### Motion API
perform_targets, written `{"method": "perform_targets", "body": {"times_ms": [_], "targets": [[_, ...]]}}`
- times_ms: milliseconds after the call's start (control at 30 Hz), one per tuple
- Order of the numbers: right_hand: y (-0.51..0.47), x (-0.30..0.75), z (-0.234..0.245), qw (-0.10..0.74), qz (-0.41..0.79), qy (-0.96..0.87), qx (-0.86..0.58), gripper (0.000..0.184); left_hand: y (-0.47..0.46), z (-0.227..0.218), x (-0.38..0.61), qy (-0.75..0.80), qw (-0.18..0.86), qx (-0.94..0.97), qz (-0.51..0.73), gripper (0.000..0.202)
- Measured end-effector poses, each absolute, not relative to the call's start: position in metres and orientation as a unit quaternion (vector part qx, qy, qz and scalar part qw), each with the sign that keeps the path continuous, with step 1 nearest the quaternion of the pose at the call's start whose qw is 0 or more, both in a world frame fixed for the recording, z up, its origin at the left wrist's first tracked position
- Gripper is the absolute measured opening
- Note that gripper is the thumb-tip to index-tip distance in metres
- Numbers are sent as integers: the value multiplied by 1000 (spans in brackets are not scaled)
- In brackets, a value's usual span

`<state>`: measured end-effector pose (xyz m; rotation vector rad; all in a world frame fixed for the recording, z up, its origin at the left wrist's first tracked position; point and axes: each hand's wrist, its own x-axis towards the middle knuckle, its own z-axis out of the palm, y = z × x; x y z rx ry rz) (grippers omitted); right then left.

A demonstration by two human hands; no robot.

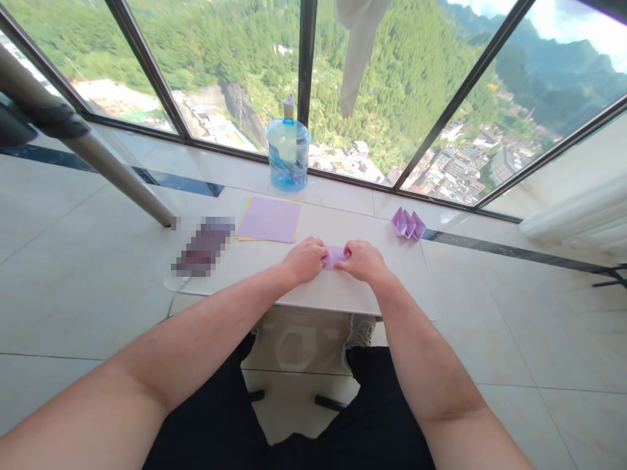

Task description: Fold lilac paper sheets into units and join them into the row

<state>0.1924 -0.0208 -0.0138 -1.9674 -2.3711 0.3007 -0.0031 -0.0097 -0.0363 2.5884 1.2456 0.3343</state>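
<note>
Gripping small purple paper [335, 257] at a white table [343, 297]

The small purple paper is held between two bare hands near the middle of the tabletop. Its left end is gripped by the left hand [306, 260], with the fingers curled in and bunched narrowly; its right end is gripped by the right hand [366, 260], whose thumb and forefinger are drawn close over the paper. The undersides of the fingers are hidden, and whether the paper is pressed against the tabletop cannot be told.

Beyond the left hand, a stack of square sheets [269, 220] is topped by purple, with yellow and greenish edges exposed. At the far right corner, a folded purple form [408, 224] is shaped into pointed zigzags. At the left end, a dark object [204, 247] is obscured by pixelation. Past the table, a clear blue water bottle [288, 156] is seen upright before tall windows [220, 59], through which wooded slopes and buildings are glimpsed.
</note>
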Motion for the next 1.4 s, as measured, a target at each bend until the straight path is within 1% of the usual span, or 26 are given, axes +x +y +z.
{"method": "perform_targets", "body": {"times_ms": [67,200,333,467,667,833,1000,1233,1400], "targets": [[-19,192,-15,29,96,-761,-641,36,-7,-36,-4,442,124,880,122,29],[-15,193,-21,63,105,-767,-630,40,-2,-34,-7,481,123,860,121,53],[-11,196,-27,84,119,-778,-612,42,1,-32,-9,503,133,847,114,60],[-9,198,-28,84,130,-786,-598,43,4,-31,-9,510,135,843,105,59],[-6,198,-26,73,140,-786,-597,44,8,-30,-10,508,144,845,86,50],[-5,198,-25,76,144,-782,-602,47,9,-30,-11,504,154,845,91,54],[-6,198,-26,75,137,-785,-599,44,8,-28,-11,511,150,842,84,53],[-6,198,-24,74,121,-788,-599,46,6,-25,-10,521,133,840,73,56],[-6,198,-25,67,122,-786,-602,44,6,-28,-11,523,137,838,78,54]]}}
